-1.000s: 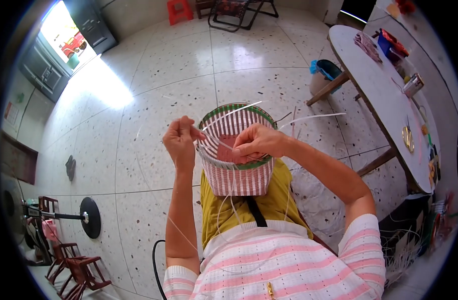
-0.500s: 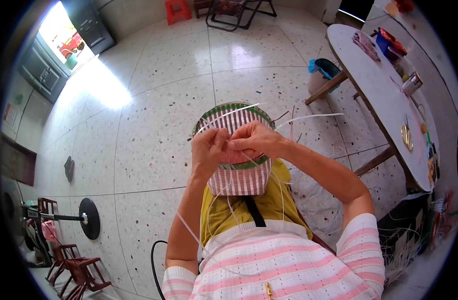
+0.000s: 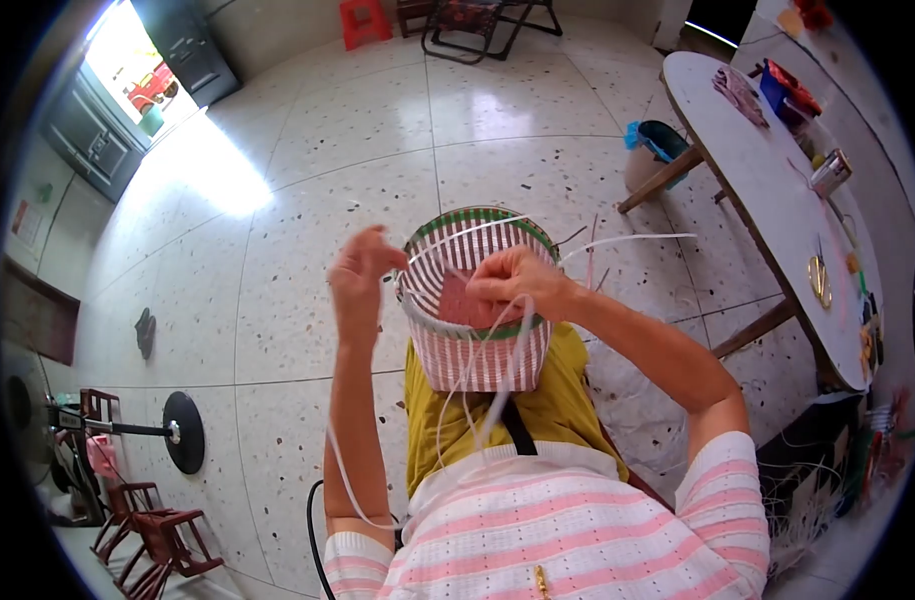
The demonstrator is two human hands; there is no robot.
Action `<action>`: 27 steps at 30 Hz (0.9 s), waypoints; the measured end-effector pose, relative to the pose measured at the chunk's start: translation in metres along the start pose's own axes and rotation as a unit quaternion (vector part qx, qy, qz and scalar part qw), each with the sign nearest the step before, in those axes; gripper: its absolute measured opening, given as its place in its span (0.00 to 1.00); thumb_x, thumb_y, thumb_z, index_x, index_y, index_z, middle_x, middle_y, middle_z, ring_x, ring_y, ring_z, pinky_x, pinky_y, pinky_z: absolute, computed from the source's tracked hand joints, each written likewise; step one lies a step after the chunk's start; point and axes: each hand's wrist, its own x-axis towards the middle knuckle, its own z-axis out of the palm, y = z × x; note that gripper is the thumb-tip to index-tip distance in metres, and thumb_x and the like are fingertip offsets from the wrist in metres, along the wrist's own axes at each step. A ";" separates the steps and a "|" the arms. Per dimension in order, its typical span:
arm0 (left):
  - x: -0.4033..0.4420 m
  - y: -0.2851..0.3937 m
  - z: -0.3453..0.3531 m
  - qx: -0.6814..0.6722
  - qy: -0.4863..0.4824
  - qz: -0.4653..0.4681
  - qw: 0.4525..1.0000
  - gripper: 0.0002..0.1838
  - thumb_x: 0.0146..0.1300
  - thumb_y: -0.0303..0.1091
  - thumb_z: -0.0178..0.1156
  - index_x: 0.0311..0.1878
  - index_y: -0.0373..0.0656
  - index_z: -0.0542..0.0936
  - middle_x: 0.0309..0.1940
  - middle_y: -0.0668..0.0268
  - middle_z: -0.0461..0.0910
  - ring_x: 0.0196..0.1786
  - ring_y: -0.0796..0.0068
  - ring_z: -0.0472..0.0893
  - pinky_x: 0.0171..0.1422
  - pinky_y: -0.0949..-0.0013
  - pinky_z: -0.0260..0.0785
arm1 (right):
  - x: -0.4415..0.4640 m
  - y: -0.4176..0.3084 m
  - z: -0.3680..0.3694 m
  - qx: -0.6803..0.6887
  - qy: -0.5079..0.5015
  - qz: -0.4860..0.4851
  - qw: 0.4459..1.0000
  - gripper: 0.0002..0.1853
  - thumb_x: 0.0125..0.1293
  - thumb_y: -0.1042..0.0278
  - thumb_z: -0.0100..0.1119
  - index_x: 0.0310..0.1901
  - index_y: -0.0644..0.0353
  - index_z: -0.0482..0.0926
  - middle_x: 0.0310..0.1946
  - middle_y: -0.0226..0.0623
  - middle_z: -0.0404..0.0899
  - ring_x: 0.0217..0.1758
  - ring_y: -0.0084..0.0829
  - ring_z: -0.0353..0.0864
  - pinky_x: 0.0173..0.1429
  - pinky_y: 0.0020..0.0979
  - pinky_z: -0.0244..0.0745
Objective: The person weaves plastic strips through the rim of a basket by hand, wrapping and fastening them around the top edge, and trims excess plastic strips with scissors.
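Note:
A woven pink-and-white basket (image 3: 492, 360) with a green band (image 3: 472, 214) near its rim stands between my knees, its mouth facing up. My right hand (image 3: 522, 285) is over the near right part of the opening, thumb and fingers pinched on a thin white strip. A pale strip (image 3: 517, 345) loops below that hand, blurred. Left of the rim, my left hand (image 3: 362, 265) is raised with curled fingers, partly smeared; what they hold is unclear. Loose white strips (image 3: 632, 238) stick out from the rim, and another strip (image 3: 347, 480) hangs by my left forearm.
To the right stands a white table (image 3: 717, 130) with gold-handled scissors (image 3: 819, 280) and a can (image 3: 830, 172). A lined bin (image 3: 652, 155) is beside its leg. Small wooden chairs (image 3: 167, 535) and a round black base (image 3: 183, 432) are at left. A red stool (image 3: 362, 22) stands far back.
My left hand has moved left, away from my right hand and off the basket opening. My right hand stays over the basket. The strips below it have swung, and more of the basket's inside shows.

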 end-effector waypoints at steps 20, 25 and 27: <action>-0.082 0.006 0.022 0.383 -0.261 0.141 0.875 0.14 0.52 0.26 0.68 0.44 0.44 0.82 0.39 0.65 0.81 0.52 0.65 0.79 0.78 0.36 0.32 | 0.012 0.003 -0.005 -0.076 -0.029 0.011 0.997 0.07 0.64 0.75 0.66 0.43 0.65 0.85 0.28 0.33 0.86 0.27 0.19 0.84 0.30 0.21 0.81; -0.086 -0.003 0.024 0.391 -0.229 0.168 0.875 0.14 0.49 0.24 0.67 0.42 0.44 0.81 0.37 0.66 0.81 0.51 0.64 0.79 0.78 0.35 0.32 | 0.017 0.009 -0.005 -0.132 -0.040 0.049 0.989 0.07 0.60 0.75 0.70 0.39 0.66 0.86 0.29 0.34 0.86 0.27 0.19 0.83 0.32 0.20 0.80; -0.086 -0.007 0.023 0.367 -0.226 0.171 0.886 0.14 0.50 0.22 0.66 0.42 0.43 0.81 0.37 0.66 0.81 0.50 0.63 0.79 0.78 0.34 0.32 | 0.017 0.009 -0.006 -0.121 -0.028 0.063 0.990 0.07 0.60 0.75 0.71 0.38 0.67 0.87 0.29 0.34 0.86 0.27 0.18 0.82 0.31 0.20 0.79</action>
